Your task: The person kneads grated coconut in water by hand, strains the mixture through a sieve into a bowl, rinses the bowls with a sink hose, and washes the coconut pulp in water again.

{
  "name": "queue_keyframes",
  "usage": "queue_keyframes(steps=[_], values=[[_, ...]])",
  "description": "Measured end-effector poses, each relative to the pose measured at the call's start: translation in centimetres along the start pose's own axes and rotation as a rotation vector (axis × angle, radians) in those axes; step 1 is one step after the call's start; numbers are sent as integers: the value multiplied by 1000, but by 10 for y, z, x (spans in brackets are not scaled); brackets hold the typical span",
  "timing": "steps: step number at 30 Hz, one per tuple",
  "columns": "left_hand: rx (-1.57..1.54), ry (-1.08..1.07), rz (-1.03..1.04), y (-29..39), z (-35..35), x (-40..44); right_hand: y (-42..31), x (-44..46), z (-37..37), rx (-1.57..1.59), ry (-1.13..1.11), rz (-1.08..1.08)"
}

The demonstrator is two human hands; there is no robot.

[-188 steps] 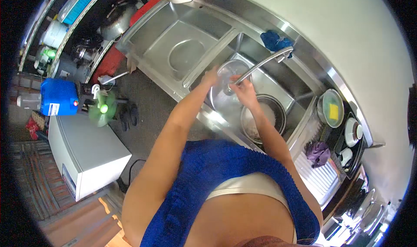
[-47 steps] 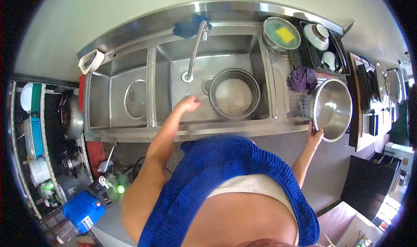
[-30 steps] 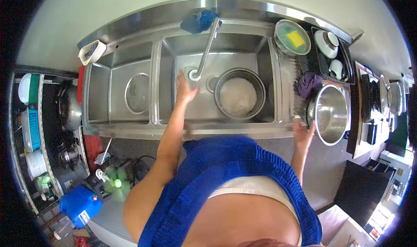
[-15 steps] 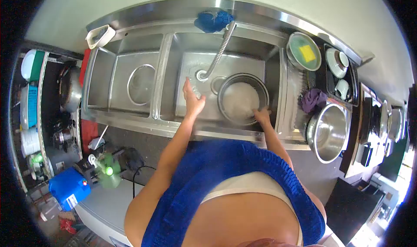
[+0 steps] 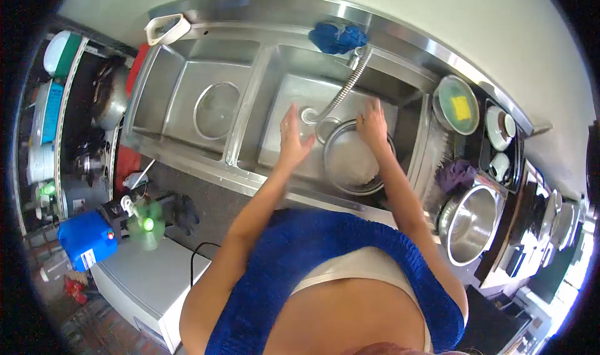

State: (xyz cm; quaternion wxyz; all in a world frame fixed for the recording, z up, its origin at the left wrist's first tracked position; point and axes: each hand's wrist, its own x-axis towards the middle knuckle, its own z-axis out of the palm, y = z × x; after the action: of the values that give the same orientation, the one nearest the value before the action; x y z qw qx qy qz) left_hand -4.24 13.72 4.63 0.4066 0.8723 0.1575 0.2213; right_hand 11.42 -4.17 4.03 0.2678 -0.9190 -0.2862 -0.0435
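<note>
A blue, seemingly knitted top [image 5: 331,233] overlaps a cream underlayer [image 5: 353,262].

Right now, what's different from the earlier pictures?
The steel bowl moved right, out of the sink; the right hand let it go and came left over the pot. The pot and yellow sponge stayed put.

Your left hand [image 5: 294,145] is held open over the right sink basin [image 5: 312,87], near the outlet of the flexible metal faucet [image 5: 350,87]. Your right hand [image 5: 373,129], slightly blurred, extends over the far rim of the round pot [image 5: 354,193]; contact unclear. Pot contents [image 5: 351,160]: cloudy, whitish. Right of basin: steel mixing bowl [image 5: 475,224], purple cloth [image 5: 456,176], yellow sponge [image 5: 461,108] in a bowl [image 5: 446,95].
</note>
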Motion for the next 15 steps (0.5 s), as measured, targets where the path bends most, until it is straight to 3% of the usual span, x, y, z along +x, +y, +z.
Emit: queue_keyframes(steps=[5, 7, 9, 11, 13, 15], values=[[47, 60, -220, -8, -38, -12, 3, 128, 71, -76, -61, -139], [91, 136, -221, -23, -60, -17, 0, 152, 81, -276, -160, -148], [125, 261, -128, -42, -81, -20, 7, 162, 90, -339, -109, -231], [39, 373, -197, -52, -100, -20, 11, 156, 87, -401, -83, -303], [17, 404, -223, -72, -117, -20, 7, 149, 80, 13, 94, -273], [-33, 555, -346, -88, -126, -18, 11, 144, 82, 30, 135, -254]])
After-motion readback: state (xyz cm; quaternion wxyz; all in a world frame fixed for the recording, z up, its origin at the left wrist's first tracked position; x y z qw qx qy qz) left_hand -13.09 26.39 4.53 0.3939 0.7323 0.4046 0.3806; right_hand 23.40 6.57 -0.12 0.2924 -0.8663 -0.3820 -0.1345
